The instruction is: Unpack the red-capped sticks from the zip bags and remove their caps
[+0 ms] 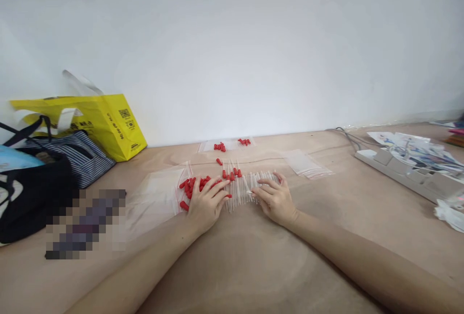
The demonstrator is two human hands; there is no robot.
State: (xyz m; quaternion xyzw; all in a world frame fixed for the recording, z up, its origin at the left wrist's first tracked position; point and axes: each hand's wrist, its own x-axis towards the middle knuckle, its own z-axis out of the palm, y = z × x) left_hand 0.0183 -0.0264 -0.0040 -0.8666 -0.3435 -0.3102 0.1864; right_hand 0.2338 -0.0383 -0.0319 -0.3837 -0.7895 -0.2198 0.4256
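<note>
Many thin clear dropper tubes [237, 193] lie side by side on the wooden table, in front of me. My left hand [206, 203] is at their left end, over a pile of red rubber bulbs [188, 186]. Its thumb and forefinger are closed around a red bulb [228, 196], whose end shows at the fingertips. On the right part of the row rests my right hand [275, 198], fingers bent, with thumb and forefinger pinched at the end of a clear tube [249, 192]. Several tubes at the far side carry red bulbs [232, 176]. One loose bulb [219, 162] lies beyond them.
A clear zip bag [159, 191] lies left, another [306, 163] right. Bulb-topped droppers [232, 145] sit by the wall. Further left stand a yellow bag [116, 125], a striped pouch [89, 159] and a black bag [32, 198]; a power strip [398, 174] lies right.
</note>
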